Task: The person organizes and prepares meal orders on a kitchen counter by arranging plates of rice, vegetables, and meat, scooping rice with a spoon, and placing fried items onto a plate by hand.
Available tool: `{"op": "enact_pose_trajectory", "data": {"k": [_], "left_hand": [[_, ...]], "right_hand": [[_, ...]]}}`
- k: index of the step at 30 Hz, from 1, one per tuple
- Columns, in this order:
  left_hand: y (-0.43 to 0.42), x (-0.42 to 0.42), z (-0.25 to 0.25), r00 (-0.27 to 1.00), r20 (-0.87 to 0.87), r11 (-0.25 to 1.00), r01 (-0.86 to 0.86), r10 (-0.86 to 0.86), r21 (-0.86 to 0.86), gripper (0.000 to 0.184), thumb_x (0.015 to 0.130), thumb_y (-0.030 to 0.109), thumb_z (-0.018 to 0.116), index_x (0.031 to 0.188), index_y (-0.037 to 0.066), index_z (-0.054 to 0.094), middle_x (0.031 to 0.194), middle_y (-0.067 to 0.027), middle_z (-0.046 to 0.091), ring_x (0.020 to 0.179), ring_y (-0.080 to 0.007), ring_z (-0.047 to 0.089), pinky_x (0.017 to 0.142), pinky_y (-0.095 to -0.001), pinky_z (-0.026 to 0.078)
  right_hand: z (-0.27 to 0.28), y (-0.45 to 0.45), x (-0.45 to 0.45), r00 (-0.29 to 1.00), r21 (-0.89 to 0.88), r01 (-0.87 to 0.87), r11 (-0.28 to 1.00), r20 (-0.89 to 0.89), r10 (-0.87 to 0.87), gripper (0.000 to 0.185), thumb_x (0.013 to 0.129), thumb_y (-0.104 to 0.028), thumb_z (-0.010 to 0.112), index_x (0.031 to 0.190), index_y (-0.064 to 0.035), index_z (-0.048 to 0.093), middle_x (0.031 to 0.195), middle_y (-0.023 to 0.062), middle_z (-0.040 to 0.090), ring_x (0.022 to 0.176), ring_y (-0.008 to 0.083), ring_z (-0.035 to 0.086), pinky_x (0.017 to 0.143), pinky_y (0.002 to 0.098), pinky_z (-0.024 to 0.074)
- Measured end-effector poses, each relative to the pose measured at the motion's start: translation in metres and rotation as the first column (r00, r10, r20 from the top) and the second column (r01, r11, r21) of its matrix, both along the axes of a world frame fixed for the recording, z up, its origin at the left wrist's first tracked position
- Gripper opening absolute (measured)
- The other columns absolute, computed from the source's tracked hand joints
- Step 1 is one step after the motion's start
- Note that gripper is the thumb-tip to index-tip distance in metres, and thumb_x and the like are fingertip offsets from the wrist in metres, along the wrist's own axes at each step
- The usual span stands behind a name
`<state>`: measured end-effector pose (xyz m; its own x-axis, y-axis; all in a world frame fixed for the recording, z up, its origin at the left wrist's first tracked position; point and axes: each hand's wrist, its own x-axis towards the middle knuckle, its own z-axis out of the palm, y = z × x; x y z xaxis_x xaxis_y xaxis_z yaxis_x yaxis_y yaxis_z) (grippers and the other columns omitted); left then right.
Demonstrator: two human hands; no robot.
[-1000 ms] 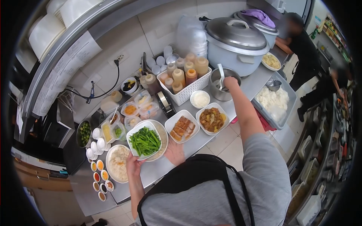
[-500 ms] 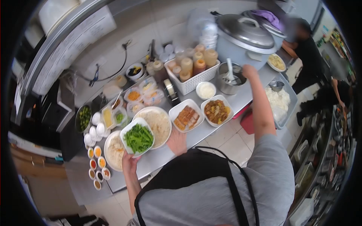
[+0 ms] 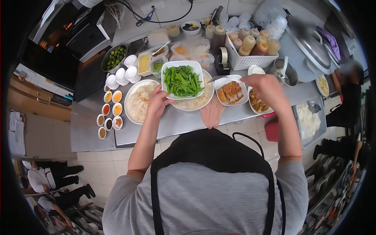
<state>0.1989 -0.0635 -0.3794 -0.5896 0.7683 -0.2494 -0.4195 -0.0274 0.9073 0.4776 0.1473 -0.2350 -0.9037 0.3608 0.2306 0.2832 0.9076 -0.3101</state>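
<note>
My left hand (image 3: 157, 101) grips the lower left corner of a white square bowl (image 3: 183, 97) of chopped green vegetables (image 3: 183, 80), held above the counter. In my right hand (image 3: 267, 89), fingers closed, is the handle of a metal spoon (image 3: 229, 78); its head points left toward the greens. Below the spoon sits a white dish of sliced, browned meat (image 3: 231, 93). A dish of brown chopped food (image 3: 257, 102) is partly hidden by my right hand. Two round plates hold rice (image 3: 140, 102), one partly covered by the bowl of greens.
Small sauce cups (image 3: 116, 96) and stacked white cups (image 3: 121, 74) stand at the left. Behind are a bowl of green fruit (image 3: 116, 58), a basket of squeeze bottles (image 3: 252, 62) and a metal pot (image 3: 290, 74). A pinkish crumpled thing (image 3: 212, 112) lies at the front edge. A person (image 3: 348, 94) stands right.
My right hand has come from the metal pot to the left, now with the spoon. The bowl of greens is still in my left hand. My view has turned and shifted.
</note>
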Motion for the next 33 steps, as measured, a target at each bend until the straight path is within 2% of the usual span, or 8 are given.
{"op": "enact_pose_trajectory", "data": {"k": [4, 8, 11, 14, 20, 26, 30, 33], "left_hand": [[0.004, 0.007, -0.006, 0.999, 0.039, 0.999, -0.038, 0.036, 0.038, 0.05, 0.076, -0.003, 0.041, 0.126, -0.003, 0.037, 0.097, -0.0126, 0.056, 0.078, -0.0194, 0.061, 0.06, -0.028, 0.055], [0.003, 0.011, -0.019, 0.997, 0.049, 0.998, -0.055, 0.054, 0.035, 0.05, 0.075, -0.003, 0.041, 0.125, -0.004, 0.037, 0.102, -0.0163, 0.057, 0.083, -0.0233, 0.062, 0.062, -0.0292, 0.057], [0.001, 0.015, -0.019, 0.996, 0.073, 0.998, -0.061, 0.058, 0.032, 0.051, 0.075, -0.003, 0.041, 0.125, -0.004, 0.036, 0.104, -0.0168, 0.056, 0.083, -0.0239, 0.062, 0.062, -0.0296, 0.057], [-0.001, 0.021, -0.015, 0.994, 0.102, 0.998, -0.051, 0.048, 0.036, 0.052, 0.074, -0.003, 0.041, 0.126, -0.004, 0.034, 0.105, -0.0172, 0.055, 0.084, -0.0244, 0.062, 0.064, -0.0305, 0.057], [-0.009, 0.026, -0.018, 0.992, 0.118, 0.998, 0.029, -0.035, 0.051, 0.053, 0.073, -0.003, 0.041, 0.126, -0.003, 0.034, 0.104, -0.0167, 0.055, 0.083, -0.0242, 0.061, 0.066, -0.0322, 0.056], [-0.013, 0.024, -0.021, 0.98, 0.193, 0.996, 0.038, -0.052, 0.076, 0.051, 0.075, -0.002, 0.041, 0.125, -0.003, 0.035, 0.104, -0.0157, 0.055, 0.086, -0.0234, 0.06, 0.066, -0.0323, 0.055], [-0.014, 0.027, -0.013, 0.97, 0.229, 0.994, 0.063, -0.082, 0.09, 0.048, 0.076, -0.001, 0.042, 0.124, -0.003, 0.036, 0.105, -0.0162, 0.055, 0.088, -0.0233, 0.06, 0.067, -0.0321, 0.055], [-0.014, 0.027, -0.012, 0.963, 0.241, 0.99, 0.095, -0.119, 0.108, 0.047, 0.076, 0.0, 0.042, 0.122, -0.004, 0.036, 0.106, -0.0161, 0.054, 0.089, -0.0229, 0.06, 0.067, -0.0319, 0.055]], "right_hand": [[-0.002, -0.031, -0.025, 0.984, 0.2, -0.133, 0.971, 0.148, 0.104, 0.033, 0.064, 0.001, 0.053, 0.093, -0.009, 0.065, 0.089, 0.01, 0.064, 0.078, 0.027, 0.061, 0.068, 0.035, 0.0481], [-0.016, -0.044, -0.048, 0.964, 0.266, -0.212, 0.94, 0.218, 0.156, 0.021, 0.066, -0.007, 0.054, 0.084, -0.0087, 0.065, 0.077, 0.0068, 0.064, 0.07, 0.0245, 0.062, 0.061, 0.034, 0.0489], [-0.025, -0.045, -0.056, 0.959, 0.329, -0.22, 0.918, 0.243, 0.143, 0.009, 0.067, -0.008, 0.056, 0.07, -0.0058, 0.064, 0.07, 0.0102, 0.062, 0.07, 0.0261, 0.063, 0.06, 0.0346, 0.0503], [-0.015, -0.047, -0.066, 0.936, 0.476, -0.214, 0.853, 0.35, 0.039, 0.011, 0.066, -0.01, 0.056, 0.074, -0.0088, 0.063, 0.068, 0.0055, 0.062, 0.068, 0.0212, 0.062, 0.059, 0.0329, 0.0482], [-0.02, -0.042, -0.087, 0.953, 0.642, -0.264, 0.72, 0.287, 0.093, 0.005, 0.066, -0.011, 0.056, 0.067, -0.011, 0.061, 0.067, 0.0012, 0.06, 0.07, 0.0173, 0.059, 0.063, 0.0293, 0.0455], [0.012, -0.047, -0.069, 0.947, 0.59, -0.207, 0.781, 0.32, 0.009, 0.005, 0.066, -0.012, 0.056, 0.067, -0.0113, 0.06, 0.068, 0.0003, 0.06, 0.075, 0.0163, 0.058, 0.064, 0.0292, 0.045], [-0.008, -0.045, -0.079, 0.939, 0.618, -0.272, 0.738, 0.34, 0.061, 0.005, 0.065, -0.012, 0.056, 0.067, -0.0107, 0.06, 0.068, 0.0007, 0.06, 0.075, 0.0168, 0.058, 0.063, 0.0295, 0.0453], [0.001, -0.038, -0.075, 0.96, 0.609, -0.169, 0.775, 0.278, -0.01, 0.013, 0.063, -0.009, 0.057, 0.073, -0.0117, 0.063, 0.069, 0.0013, 0.059, 0.074, 0.018, 0.058, 0.061, 0.03, 0.0461]]}}
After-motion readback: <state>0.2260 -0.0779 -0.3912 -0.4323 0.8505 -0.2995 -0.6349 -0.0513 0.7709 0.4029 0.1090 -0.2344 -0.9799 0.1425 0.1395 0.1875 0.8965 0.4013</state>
